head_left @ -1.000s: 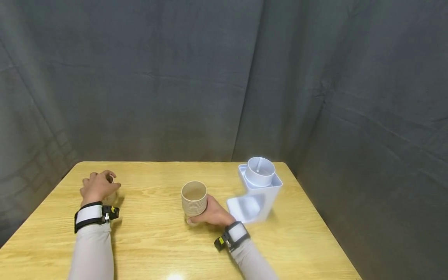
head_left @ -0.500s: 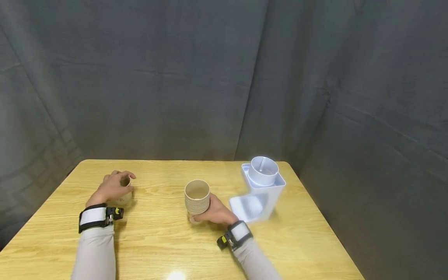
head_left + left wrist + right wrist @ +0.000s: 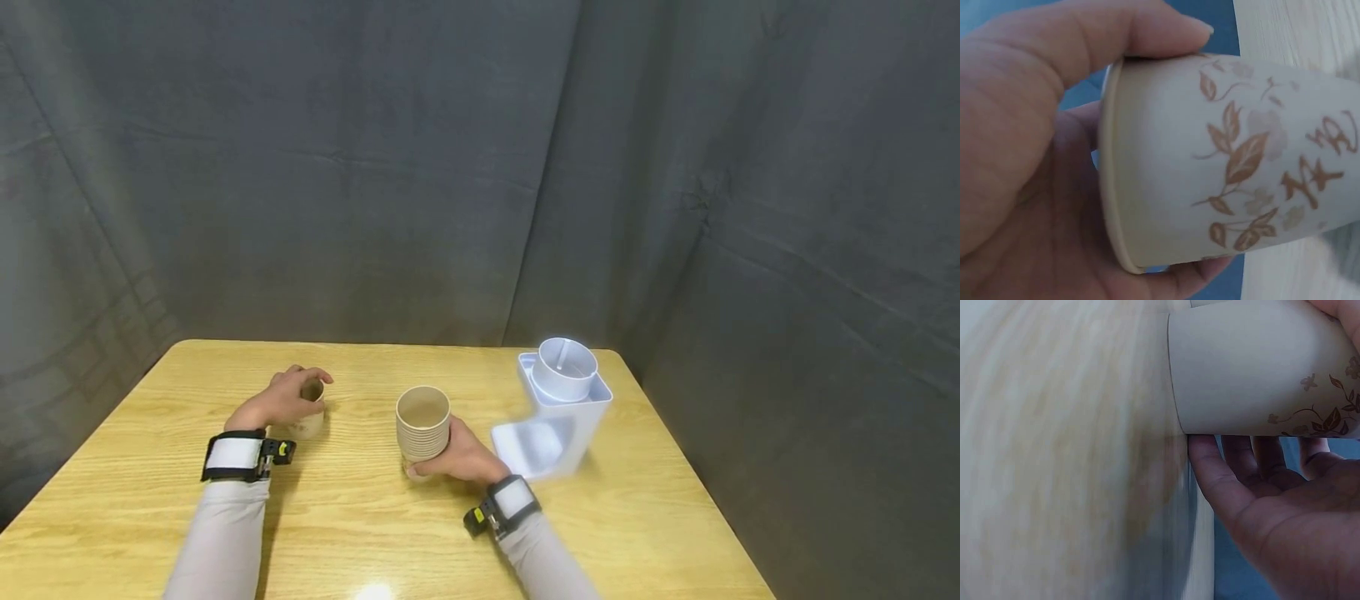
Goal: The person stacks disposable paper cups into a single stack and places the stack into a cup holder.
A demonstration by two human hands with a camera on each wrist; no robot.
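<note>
My left hand grips a single paper cup near its rim, thumb on one side and fingers on the other. In the left wrist view that cup shows brown leaves, pale flowers and brown written characters on a cream wall. To its right, at mid-table, my right hand holds an upright stack of nested paper cups low on its side. The right wrist view shows the lowest cup of the stack, with its base at the wooden surface and my fingers along its side.
A white dispenser-like stand with a round cup-shaped top and a low tray foot stands right of the stack, close to my right wrist. The wooden table ends at a grey curtain behind and at the right.
My left hand has carried the single cup rightward, towards the stack. My right hand keeps its hold on the stack, and the head view has shifted slightly.
</note>
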